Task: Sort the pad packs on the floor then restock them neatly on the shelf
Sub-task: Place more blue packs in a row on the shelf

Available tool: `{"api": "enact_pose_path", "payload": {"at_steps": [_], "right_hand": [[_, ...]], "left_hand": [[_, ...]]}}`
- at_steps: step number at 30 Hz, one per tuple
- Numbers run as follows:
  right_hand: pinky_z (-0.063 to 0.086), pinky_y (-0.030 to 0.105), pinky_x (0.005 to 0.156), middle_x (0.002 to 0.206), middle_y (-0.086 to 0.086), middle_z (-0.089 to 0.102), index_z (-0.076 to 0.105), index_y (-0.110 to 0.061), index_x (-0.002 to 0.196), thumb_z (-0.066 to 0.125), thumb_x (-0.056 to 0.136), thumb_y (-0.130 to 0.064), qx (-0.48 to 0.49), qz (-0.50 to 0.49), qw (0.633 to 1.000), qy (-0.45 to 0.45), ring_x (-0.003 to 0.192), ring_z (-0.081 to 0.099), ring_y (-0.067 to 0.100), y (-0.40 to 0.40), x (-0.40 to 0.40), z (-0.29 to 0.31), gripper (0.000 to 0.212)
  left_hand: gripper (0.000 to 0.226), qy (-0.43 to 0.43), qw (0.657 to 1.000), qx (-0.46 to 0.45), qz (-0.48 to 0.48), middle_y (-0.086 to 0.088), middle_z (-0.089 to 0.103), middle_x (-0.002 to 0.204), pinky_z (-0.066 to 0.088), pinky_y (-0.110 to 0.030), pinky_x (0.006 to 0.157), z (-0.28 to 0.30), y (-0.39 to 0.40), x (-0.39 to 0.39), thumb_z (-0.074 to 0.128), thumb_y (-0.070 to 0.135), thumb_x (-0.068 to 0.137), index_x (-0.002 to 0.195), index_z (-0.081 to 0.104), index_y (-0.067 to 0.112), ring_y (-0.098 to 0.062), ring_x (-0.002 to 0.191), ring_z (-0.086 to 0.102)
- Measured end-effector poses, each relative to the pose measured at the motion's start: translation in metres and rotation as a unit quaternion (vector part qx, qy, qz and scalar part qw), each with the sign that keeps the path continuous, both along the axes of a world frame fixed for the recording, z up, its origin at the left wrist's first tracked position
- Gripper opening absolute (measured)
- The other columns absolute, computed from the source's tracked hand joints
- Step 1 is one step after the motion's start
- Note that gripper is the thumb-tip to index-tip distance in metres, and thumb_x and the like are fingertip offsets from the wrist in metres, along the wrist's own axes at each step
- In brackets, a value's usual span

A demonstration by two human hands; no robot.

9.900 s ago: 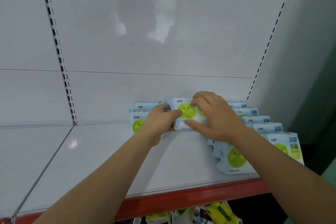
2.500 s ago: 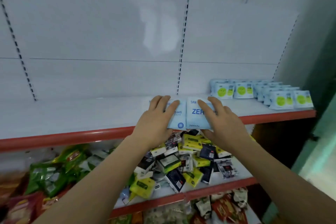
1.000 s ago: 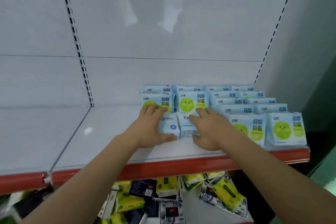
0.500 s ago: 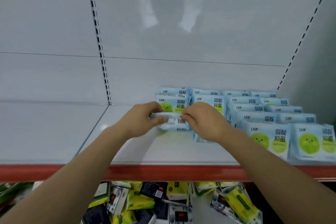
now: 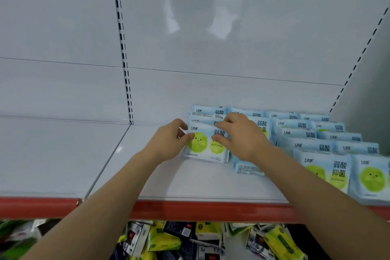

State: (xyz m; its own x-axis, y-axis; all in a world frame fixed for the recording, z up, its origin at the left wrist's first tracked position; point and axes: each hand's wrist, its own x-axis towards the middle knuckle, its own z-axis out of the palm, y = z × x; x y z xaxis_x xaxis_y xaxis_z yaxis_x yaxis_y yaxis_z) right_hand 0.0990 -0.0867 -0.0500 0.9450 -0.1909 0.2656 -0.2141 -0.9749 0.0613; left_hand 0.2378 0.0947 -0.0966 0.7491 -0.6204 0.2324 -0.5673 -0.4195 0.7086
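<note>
Front pack point(image 5: 205, 145) upright on shelf point(image 5: 190, 183), leftmost row — pinched at both sides by left hand point(image 5: 166, 143) and right hand point(image 5: 242, 137), likely to square it against packs behind point(image 5: 207, 115). Beside it, flat pack point(image 5: 249, 168) — unplaced.

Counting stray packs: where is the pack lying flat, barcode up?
In the head view, the flat pack lies on the shelf, just under the right hand.
</note>
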Motion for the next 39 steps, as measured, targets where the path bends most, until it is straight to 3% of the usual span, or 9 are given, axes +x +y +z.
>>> {"api": "enact_pose_path", "payload": {"at_steps": [5,10,14,18,21,27,33,36,39], "right_hand": [[0.04,0.038,0.092,0.134,0.002,0.053,0.046,-0.024,0.145,0.038,0.105,-0.045,-0.058,-0.002,0.998,0.002,0.123,0.047,0.026,0.002,0.006,-0.009,0.046],[0.031,0.043,0.114,0.155,0.004,0.037,0.024,-0.019,0.157,0.031,0.107,-0.042,-0.028,0.006,1.0,0.005,0.14,0.035,0.028,-0.006,-0.007,-0.006,0.056],[0.042,0.042,0.103,0.132,0.007,0.058,0.054,-0.017,0.138,0.039,0.102,-0.033,-0.04,-0.019,0.999,0.001,0.124,0.05,0.03,-0.026,-0.031,0.015,0.042],[0.048,0.041,0.098,0.125,0.0,0.061,0.053,-0.028,0.138,0.056,0.084,-0.052,-0.067,-0.033,0.979,0.191,0.123,0.052,0.024,-0.034,-0.063,0.026,0.059],[0.047,0.037,0.097,0.12,0.0,0.058,0.045,-0.027,0.139,0.061,0.077,-0.058,-0.14,-0.028,0.959,0.247,0.116,0.054,0.025,-0.029,-0.075,0.015,0.072],[0.045,0.035,0.085,0.104,0.005,0.066,0.053,-0.02,0.119,0.058,0.087,-0.033,-0.175,-0.018,0.971,0.161,0.1,0.062,0.03,-0.03,-0.071,0.012,0.035],[0.04,0.031,0.064,0.087,-0.003,0.064,0.051,-0.03,0.123,0.062,0.086,-0.032,0.105,-0.032,0.993,0.046,0.078,0.055,0.013,-0.048,-0.08,0.032,0.039],[0.048,0.036,0.084,0.113,-0.006,0.058,0.049,-0.034,0.131,0.067,0.084,-0.047,0.08,-0.016,0.995,0.057,0.102,0.056,0.015,-0.057,-0.081,0.038,0.052],[0.044,0.037,0.094,0.124,-0.004,0.054,0.043,-0.032,0.142,0.068,0.087,-0.052,0.03,-0.016,0.998,0.047,0.115,0.051,0.019,-0.058,-0.081,0.038,0.064]], "left_hand": [[0.037,-0.03,0.999,0.033,0.008,0.008,0.065,0.102,0.047,-0.033,0.078,-0.003,0.0,-0.001,0.055,0.047,0.097,0.125,0.05,0.023,-0.017,0.09,0.061],[0.055,-0.167,0.984,-0.012,0.067,-0.001,0.054,0.125,0.051,-0.04,0.082,0.002,-0.002,-0.015,0.06,0.044,0.093,0.14,0.042,0.02,-0.024,0.107,0.057],[0.043,-0.328,0.942,-0.065,0.017,-0.004,0.06,0.111,0.052,-0.04,0.075,0.018,-0.014,-0.044,0.064,0.033,0.091,0.128,0.053,0.014,-0.028,0.103,0.057],[0.04,-0.294,0.949,0.063,-0.096,0.004,0.064,0.109,0.05,-0.038,0.078,0.025,-0.037,-0.079,0.053,0.048,0.096,0.128,0.048,0.024,-0.024,0.098,0.06],[0.045,-0.282,0.937,0.139,-0.15,-0.001,0.065,0.106,0.05,-0.041,0.08,0.017,-0.055,-0.095,0.054,0.052,0.094,0.127,0.045,0.023,-0.027,0.097,0.061],[0.046,-0.288,0.931,0.156,-0.162,-0.005,0.061,0.111,0.051,-0.041,0.078,0.003,-0.068,-0.098,0.057,0.046,0.092,0.128,0.045,0.019,-0.032,0.098,0.061],[0.041,-0.283,0.95,0.083,-0.102,-0.001,0.052,0.112,0.049,-0.038,0.075,0.017,-0.071,-0.094,0.059,0.048,0.093,0.122,0.057,0.019,-0.024,0.099,0.058],[0.039,-0.236,0.964,0.053,-0.111,-0.001,0.054,0.109,0.046,-0.036,0.082,0.031,-0.076,-0.084,0.065,0.048,0.09,0.113,0.067,0.017,-0.021,0.103,0.053],[0.041,-0.186,0.975,0.055,-0.111,-0.004,0.064,0.116,0.046,-0.038,0.091,0.039,-0.08,-0.078,0.062,0.046,0.093,0.125,0.064,0.02,-0.026,0.112,0.056]]}}
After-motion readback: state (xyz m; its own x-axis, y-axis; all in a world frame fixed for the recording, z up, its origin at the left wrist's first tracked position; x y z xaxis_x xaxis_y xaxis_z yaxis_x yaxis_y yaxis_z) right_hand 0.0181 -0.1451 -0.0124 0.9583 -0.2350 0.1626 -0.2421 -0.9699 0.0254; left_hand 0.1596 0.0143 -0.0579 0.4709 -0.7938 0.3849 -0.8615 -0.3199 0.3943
